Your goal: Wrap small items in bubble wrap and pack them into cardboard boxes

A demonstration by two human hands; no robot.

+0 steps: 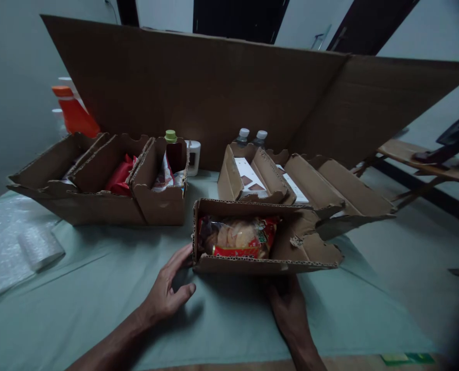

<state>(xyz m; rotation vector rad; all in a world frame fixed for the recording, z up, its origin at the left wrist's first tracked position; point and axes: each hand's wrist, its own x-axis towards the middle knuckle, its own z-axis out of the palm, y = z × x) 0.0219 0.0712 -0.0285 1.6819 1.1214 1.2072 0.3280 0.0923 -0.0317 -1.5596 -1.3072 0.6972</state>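
A long open cardboard box sits crosswise in front of me. Inside its left part lies a clear and red packet of food, seemingly baked goods. My left hand is at the box's left end, fingertips against the cardboard, with the thumb held away from the fingers. From below, my right hand supports the box near its middle; its fingers are hidden under the front side. Right behind this box stands a row of similar cardboard bins, two of them with white cartons inside.
More cardboard bins stand at left, holding a red packet and other packets. Behind are an orange bottle, a green-capped bottle, a white container and a tall cardboard panel. Bubble wrap lies on the green tablecloth.
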